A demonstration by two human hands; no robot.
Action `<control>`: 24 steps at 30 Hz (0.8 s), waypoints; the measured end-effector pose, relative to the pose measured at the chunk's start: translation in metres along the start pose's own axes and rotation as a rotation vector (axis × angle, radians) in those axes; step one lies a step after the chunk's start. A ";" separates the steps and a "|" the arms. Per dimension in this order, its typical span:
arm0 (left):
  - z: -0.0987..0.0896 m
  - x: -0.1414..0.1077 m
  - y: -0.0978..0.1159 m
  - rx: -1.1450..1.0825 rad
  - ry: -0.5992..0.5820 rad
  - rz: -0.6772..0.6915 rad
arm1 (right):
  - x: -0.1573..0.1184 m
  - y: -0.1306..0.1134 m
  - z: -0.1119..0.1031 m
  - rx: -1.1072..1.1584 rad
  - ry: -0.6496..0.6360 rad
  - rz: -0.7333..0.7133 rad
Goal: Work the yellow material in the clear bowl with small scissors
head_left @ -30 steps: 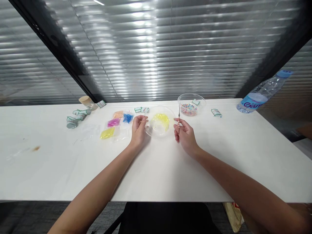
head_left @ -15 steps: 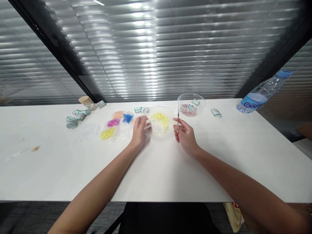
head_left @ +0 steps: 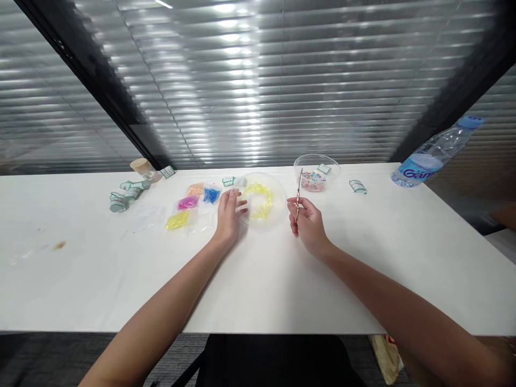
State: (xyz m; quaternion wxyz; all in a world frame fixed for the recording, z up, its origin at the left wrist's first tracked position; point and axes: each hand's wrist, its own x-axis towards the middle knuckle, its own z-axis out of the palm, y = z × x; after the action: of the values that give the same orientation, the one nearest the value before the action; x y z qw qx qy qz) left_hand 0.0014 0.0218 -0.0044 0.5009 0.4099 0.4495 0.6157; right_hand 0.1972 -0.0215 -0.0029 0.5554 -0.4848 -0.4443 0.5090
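Between both hands: clear bowl [head_left: 278,206] containing yellow pieces [head_left: 264,200]
Left hand [head_left: 229,215] clamps bowl rim; right hand's [head_left: 307,221] fingers close on scissors [head_left: 299,196].

Left hand [head_left: 229,214]: at the left rim of a clear round bowl [head_left: 279,207], fingers curled against it. Bowl contents: yellow pieces [head_left: 264,201] spread in a curved band. Right hand [head_left: 308,221]: to the right of the bowl, gripping a slim metallic tool [head_left: 299,194], probably scissors or tweezers, its tip pointing away from the wearer. Beyond this hand: a second clear bowl [head_left: 337,171] with multicoloured beads [head_left: 313,181] and a small green-and-white packet [head_left: 324,169]. Left of the left hand: orange [head_left: 195,189], blue [head_left: 211,195], pink [head_left: 187,202] and yellow [head_left: 177,220] packets, grouped together. Far right: a blue-capped bottle [head_left: 427,160], standing on the white table [head_left: 250,290].
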 end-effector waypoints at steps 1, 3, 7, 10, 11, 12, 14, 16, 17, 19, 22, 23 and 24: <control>0.000 0.000 0.001 0.003 0.009 0.007 | 0.000 -0.001 0.000 0.001 -0.019 0.013; 0.000 0.000 0.002 0.012 0.026 0.021 | -0.002 -0.002 0.000 -0.006 -0.074 0.033; 0.000 0.000 0.005 0.043 0.057 0.045 | -0.006 -0.003 0.001 -0.033 -0.222 0.087; 0.000 0.000 0.006 0.064 0.068 0.058 | -0.009 -0.004 0.001 -0.076 -0.307 0.140; 0.001 0.000 0.007 0.069 0.069 0.060 | -0.009 -0.006 0.000 -0.105 -0.325 0.157; 0.001 0.001 0.007 0.072 0.069 0.061 | -0.009 -0.007 0.000 -0.144 -0.336 0.171; 0.001 0.001 0.008 0.082 0.068 0.066 | -0.008 -0.010 -0.002 -0.241 -0.350 0.187; 0.001 0.001 0.010 0.094 0.073 0.074 | -0.006 -0.014 -0.004 -0.331 -0.368 0.205; 0.001 0.001 0.010 0.097 0.078 0.078 | -0.005 -0.015 -0.004 -0.358 -0.380 0.219; 0.001 0.001 0.011 0.100 0.085 0.085 | -0.004 -0.018 -0.005 -0.392 -0.404 0.259; 0.000 0.002 0.012 0.117 0.067 0.108 | -0.004 -0.021 -0.005 -0.411 -0.416 0.298; -0.001 0.002 0.012 0.126 0.058 0.116 | -0.004 -0.021 -0.005 -0.410 -0.417 0.302; -0.001 0.002 0.012 0.132 0.051 0.123 | -0.005 -0.021 -0.005 -0.410 -0.419 0.303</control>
State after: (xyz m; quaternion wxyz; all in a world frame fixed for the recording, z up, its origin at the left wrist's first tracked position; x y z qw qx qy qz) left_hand -0.0032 0.0228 0.0072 0.4225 0.4532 0.4756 0.6244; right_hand 0.2048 -0.0269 0.0172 0.2609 -0.5318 -0.5648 0.5745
